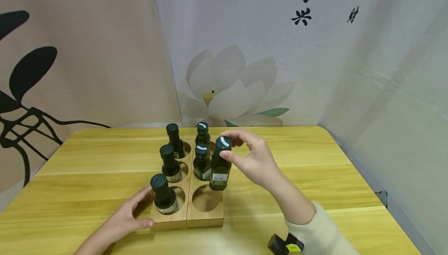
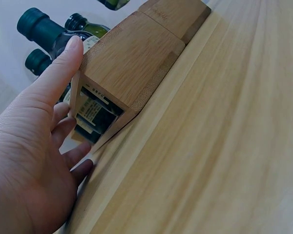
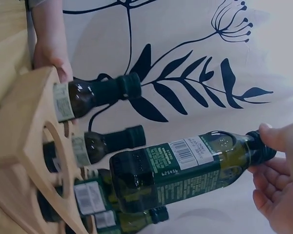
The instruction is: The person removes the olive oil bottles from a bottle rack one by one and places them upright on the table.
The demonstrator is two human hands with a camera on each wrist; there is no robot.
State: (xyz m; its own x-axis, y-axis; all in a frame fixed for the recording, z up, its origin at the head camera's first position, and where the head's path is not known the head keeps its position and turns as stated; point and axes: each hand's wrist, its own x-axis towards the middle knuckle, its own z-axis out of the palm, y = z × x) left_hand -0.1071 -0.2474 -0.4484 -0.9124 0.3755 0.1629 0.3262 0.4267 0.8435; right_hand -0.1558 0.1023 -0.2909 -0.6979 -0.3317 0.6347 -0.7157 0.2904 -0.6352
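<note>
Right hand (image 1: 254,161) pinches one bottle (image 1: 220,171); left hand (image 1: 120,219), fingers loose, touches two adjoining racks' (image 1: 171,225) edge (five bottles (image 1: 167,199), one open hole (image 1: 206,200)).

1. Lower centre: the right grip (image 1: 255,159) pinches a dark bottle (image 1: 220,165) by its cap, over the right wooden rack (image 1: 205,220).
2. Two bottles (image 1: 201,162) sit in that rack; three dark-capped bottles (image 1: 170,165) sit in the left wooden rack (image 1: 169,224).
3. Lower left: the left grip (image 1: 122,218) touches the left rack's corner.
4. The table (image 1: 105,161) spans the lower half; a printed lotus (image 1: 234,88) shows around the centre.
</note>
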